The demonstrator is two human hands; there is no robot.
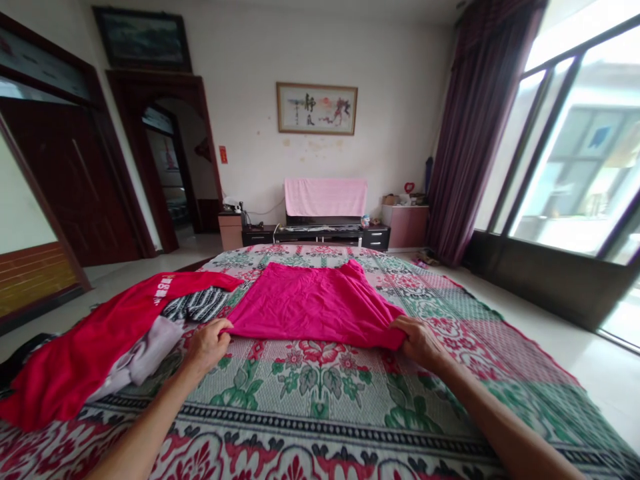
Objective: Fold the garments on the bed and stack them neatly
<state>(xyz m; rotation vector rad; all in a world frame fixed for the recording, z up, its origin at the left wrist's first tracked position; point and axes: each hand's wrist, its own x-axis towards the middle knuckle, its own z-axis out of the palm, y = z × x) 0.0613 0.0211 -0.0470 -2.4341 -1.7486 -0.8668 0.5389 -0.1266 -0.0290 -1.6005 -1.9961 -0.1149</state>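
Observation:
A bright pink garment (315, 303) lies spread out on the patterned bed cover (320, 400), with some wrinkles across it. What kind of garment it is I cannot make out. My left hand (209, 341) grips its near left corner, fingers closed on the cloth. At the near right corner my right hand (419, 341) pinches the fabric in the same way. The near edge is pulled fairly straight between the two hands. A small fold of cloth sticks up at the far right of the garment.
Left of the pink garment lie a red garment with white lettering (105, 340), a black-and-white patterned cloth (197, 305) and a pale lilac cloth (145, 357). Beyond the bed stand a low black cabinet (376, 239) and a pink towel (325, 197) draped over a screen-like shape.

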